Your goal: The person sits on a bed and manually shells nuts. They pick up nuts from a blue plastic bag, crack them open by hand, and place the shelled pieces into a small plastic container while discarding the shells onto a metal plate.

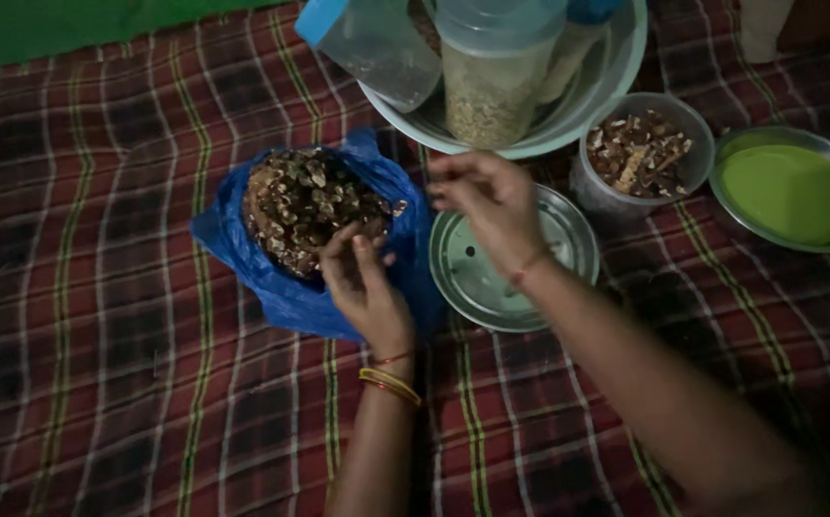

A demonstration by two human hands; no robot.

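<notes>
An open blue plastic bag (243, 239) lies on the checked cloth and holds a heap of brown dried pieces (305, 196). My left hand (365, 282) rests at the bag's near right edge, its fingertips pinched among the pieces. My right hand (492, 203) hovers above a flat steel lid (568, 239), fingers curled together; whether it pinches a small piece I cannot tell. A steel cup (640, 153) to the right of that hand holds broken brown and white bits.
A large pale basin (616, 67) at the top holds clear plastic jars, one filled with grain (492, 81). A steel plate (793, 191) with a green surface sits at the far right. The red, green and dark checked cloth (99, 364) covers everything below.
</notes>
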